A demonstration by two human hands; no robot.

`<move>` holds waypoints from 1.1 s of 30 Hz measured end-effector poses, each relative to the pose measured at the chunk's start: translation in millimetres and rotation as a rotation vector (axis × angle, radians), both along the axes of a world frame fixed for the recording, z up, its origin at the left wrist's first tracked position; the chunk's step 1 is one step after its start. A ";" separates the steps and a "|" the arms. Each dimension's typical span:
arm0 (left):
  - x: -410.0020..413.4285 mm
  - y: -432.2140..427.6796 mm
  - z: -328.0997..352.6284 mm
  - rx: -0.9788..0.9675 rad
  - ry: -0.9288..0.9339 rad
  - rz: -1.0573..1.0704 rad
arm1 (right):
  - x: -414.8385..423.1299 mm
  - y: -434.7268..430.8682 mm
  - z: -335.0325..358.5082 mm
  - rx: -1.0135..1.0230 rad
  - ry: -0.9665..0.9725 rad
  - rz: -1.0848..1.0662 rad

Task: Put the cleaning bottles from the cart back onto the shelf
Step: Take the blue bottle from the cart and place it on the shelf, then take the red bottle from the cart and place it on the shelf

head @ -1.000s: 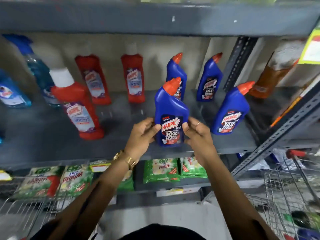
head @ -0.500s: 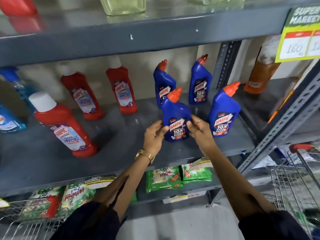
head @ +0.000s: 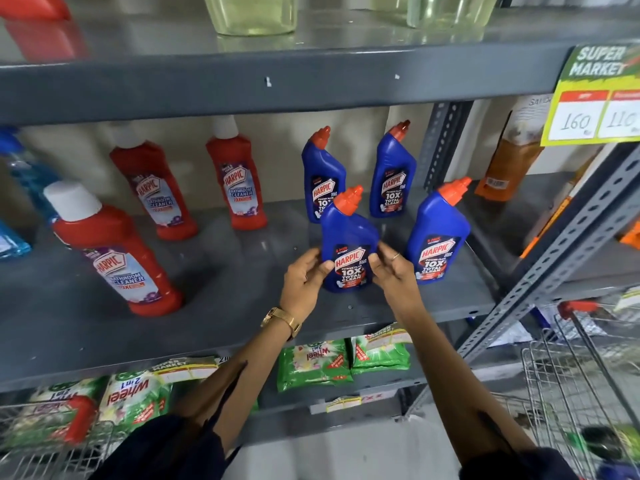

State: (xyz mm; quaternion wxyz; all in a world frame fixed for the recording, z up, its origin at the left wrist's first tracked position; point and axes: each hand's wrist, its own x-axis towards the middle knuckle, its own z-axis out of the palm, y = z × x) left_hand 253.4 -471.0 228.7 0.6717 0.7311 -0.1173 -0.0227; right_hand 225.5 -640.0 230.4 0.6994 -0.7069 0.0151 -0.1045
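shelf [head: 242,271]: grey steel; since a second ago you've slid the blue bottle deeper in, so it now stands among its three blue mates; that one looks basically shelved
cart [head: 568,375]: wire, at your right; probably more waiting there
blue bottle [head: 348,244]: upright; reads "HARPIC", "10X TOTAL CLEAN"
hands: left hand [head: 303,280] and right hand [head: 393,271] both pinching its sides
red bottles [head: 117,258]: "HARPIC BATHROOM CLEANER"
tag [head: 595,98]: "SUPER MARKET", 160, 110
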 end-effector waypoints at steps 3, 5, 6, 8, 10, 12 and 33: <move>-2.0 -0.8 -3.1 -0.009 -0.002 -0.008 | -7.8 8.4 -11.1 0.026 0.051 -0.158; -8.8 4.1 -5.2 -0.024 0.017 0.017 | -19.4 21.9 -21.5 0.007 0.075 -0.350; -13.5 8.3 -6.0 -0.026 0.027 0.040 | -28.1 31.1 -23.3 -0.005 0.066 -0.432; -28.1 23.6 -9.6 -0.020 0.024 0.095 | -44.1 54.0 -26.5 -0.008 0.026 -0.510; -47.5 46.2 -10.5 -0.029 0.002 0.136 | -58.3 80.3 -28.8 -0.026 -0.025 -0.500; -67.3 72.9 -9.0 -0.007 -0.022 0.205 | -69.9 110.1 -32.0 -0.102 -0.049 -0.415; -311.0 458.7 -213.5 0.279 0.991 1.054 | -130.3 500.8 -126.4 -0.943 -0.175 0.877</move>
